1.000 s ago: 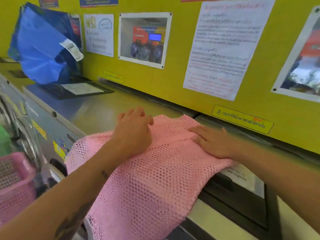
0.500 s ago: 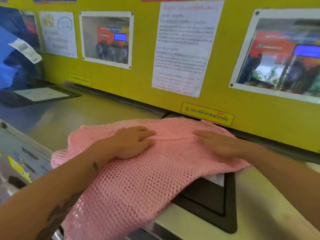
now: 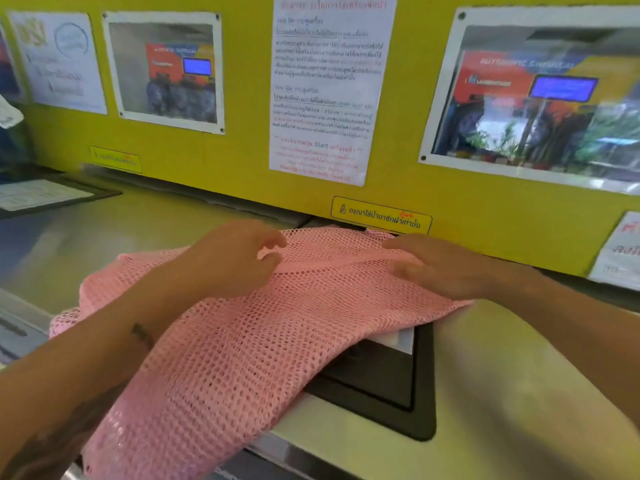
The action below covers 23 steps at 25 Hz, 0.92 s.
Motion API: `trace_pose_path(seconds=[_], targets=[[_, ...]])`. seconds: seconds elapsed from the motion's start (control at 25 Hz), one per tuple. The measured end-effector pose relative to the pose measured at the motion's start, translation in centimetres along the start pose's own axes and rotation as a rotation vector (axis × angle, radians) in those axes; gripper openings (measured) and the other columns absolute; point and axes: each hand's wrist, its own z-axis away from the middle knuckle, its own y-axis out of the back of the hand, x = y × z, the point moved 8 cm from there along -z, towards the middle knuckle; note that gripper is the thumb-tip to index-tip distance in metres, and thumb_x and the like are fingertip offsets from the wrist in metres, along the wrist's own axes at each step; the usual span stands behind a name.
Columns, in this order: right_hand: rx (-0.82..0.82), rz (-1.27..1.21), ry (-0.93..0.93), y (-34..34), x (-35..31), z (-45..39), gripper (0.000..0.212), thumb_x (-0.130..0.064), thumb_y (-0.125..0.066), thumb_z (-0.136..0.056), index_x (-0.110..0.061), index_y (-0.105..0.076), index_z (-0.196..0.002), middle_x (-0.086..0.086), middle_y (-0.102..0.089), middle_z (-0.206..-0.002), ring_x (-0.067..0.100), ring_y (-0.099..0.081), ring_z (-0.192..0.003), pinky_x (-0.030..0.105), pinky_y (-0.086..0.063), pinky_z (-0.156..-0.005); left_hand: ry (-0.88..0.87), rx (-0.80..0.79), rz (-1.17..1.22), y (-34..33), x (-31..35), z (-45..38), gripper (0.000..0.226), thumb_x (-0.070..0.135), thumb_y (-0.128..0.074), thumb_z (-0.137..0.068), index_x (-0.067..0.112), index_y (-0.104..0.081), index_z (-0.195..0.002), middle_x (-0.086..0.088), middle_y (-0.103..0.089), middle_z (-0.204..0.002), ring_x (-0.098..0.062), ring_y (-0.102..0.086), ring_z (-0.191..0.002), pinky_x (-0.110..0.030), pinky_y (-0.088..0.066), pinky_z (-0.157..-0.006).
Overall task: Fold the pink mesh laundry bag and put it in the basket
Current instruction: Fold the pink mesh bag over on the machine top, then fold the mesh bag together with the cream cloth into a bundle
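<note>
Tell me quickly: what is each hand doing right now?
Left hand: fingers curled, pinching the pink mesh bag.
Right hand: fingers bent on the bag; grip cannot be told.

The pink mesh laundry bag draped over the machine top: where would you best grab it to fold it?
Probably the far edge of the pink mesh laundry bag, near the yellow wall, taken from above. That edge lies flat on the steel machine top under the left hand and right hand, while the near part hangs limp over the front.
</note>
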Motion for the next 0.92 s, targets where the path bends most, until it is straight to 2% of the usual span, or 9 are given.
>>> trace_pose_path(seconds=[0.12,0.24,0.36,0.48,0.56,0.68,0.72,0.8,0.92], targets=[[0.015,0.059,-0.037,4.2,2.4,4.9,0.055,-0.048,-0.048,-0.096,-0.031,-0.037,-0.146,-0.006,-0.038,-0.153,0.014,-0.036,-0.137,0.025,-0.027,-0.105,-0.135,0.083,0.194,1.7,7.5,0.2,0.026,0.032,-0.053,-0.093,0.032,-0.066,-0.116,0.012,-0.068,-0.109,-0.006,-0.062,-0.1,-0.032,-0.05,-0.092],[0.0,0.179,-0.173,7.8,7.7,10.5,0.055,-0.049,-0.053,-0.093,-0.038,-0.037,-0.144,-0.008,-0.034,-0.156,0.016,-0.036,-0.139,0.028,-0.028,-0.106,-0.265,0.066,0.308,1.7,15.7,0.9,0.023,0.028,-0.056,-0.092,0.033,-0.069,-0.11,0.015,-0.068,-0.099,-0.001,-0.062,-0.092,-0.027,-0.05,-0.089],[-0.11,0.256,-0.358,9.2,14.5,16.7,0.056,-0.049,-0.054,-0.093,-0.038,-0.035,-0.145,-0.007,-0.033,-0.157,0.018,-0.038,-0.138,0.031,-0.03,-0.108,-0.325,-0.037,0.378,0.0,23.3,1.7,0.02,0.03,-0.058,-0.091,0.034,-0.07,-0.106,0.015,-0.07,-0.098,0.001,-0.062,-0.088,-0.023,-0.049,-0.088],[-0.219,0.262,-0.545,8.8,21.1,22.0,0.06,-0.053,-0.056,-0.09,-0.04,-0.035,-0.145,-0.006,-0.036,-0.155,0.022,-0.039,-0.136,0.039,-0.032,-0.11,-0.37,-0.201,0.407,-3.5,30.7,2.8,0.022,0.042,-0.056,-0.09,0.038,-0.066,-0.11,0.016,-0.068,-0.095,0.0,-0.063,-0.087,-0.031,-0.052,-0.086],[-0.233,0.258,-0.617,8.2,24.3,24.5,0.065,-0.052,-0.056,-0.09,-0.035,-0.032,-0.149,-0.004,-0.034,-0.156,0.023,-0.038,-0.138,0.038,-0.032,-0.111,-0.361,-0.369,0.315,-7.1,35.2,4.0,0.038,0.059,-0.049,-0.089,0.041,-0.058,-0.122,0.017,-0.065,-0.103,-0.004,-0.062,-0.095,-0.031,-0.05,-0.088],[-0.249,0.186,-0.643,6.3,27.6,26.5,0.069,-0.052,-0.056,-0.09,-0.033,-0.029,-0.151,-0.003,-0.04,-0.153,0.024,-0.041,-0.137,0.038,-0.035,-0.111,-0.301,-0.556,0.081,-12.2,38.8,5.6,0.063,0.076,-0.041,-0.081,0.047,-0.04,-0.138,0.01,-0.049,-0.135,-0.016,-0.049,-0.123,-0.035,-0.039,-0.1],[-0.25,0.15,-0.639,5.7,28.2,26.9,0.068,-0.05,-0.056,-0.091,-0.033,-0.028,-0.151,-0.004,-0.042,-0.152,0.023,-0.042,-0.136,0.037,-0.035,-0.111,-0.285,-0.558,0.053,-13.0,39.5,5.9,0.065,0.073,-0.046,-0.081,0.048,-0.035,-0.14,0.01,-0.044,-0.138,-0.018,-0.045,-0.127,-0.035,-0.038,-0.102],[-0.249,0.119,-0.62,4.8,29.1,26.6,0.069,-0.047,-0.057,-0.091,-0.033,-0.027,-0.151,-0.003,-0.039,-0.154,0.022,-0.041,-0.137,0.036,-0.034,-0.111,-0.263,-0.545,0.099,-13.3,40.1,6.1,0.058,0.055,-0.058,-0.085,0.049,-0.035,-0.138,0.01,-0.042,-0.136,-0.017,-0.044,-0.125,-0.033,-0.037,-0.102],[-0.28,0.161,-0.57,4.8,28.3,25.1,0.075,-0.044,-0.064,-0.087,-0.033,-0.026,-0.151,0.0,-0.041,-0.15,0.024,-0.045,-0.13,0.036,-0.038,-0.106,-0.207,-0.491,0.172,-12.6,39.3,5.7,0.047,0.025,-0.058,-0.093,0.047,-0.046,-0.133,0.01,-0.044,-0.127,-0.013,-0.046,-0.115,-0.026,-0.038,-0.097]])
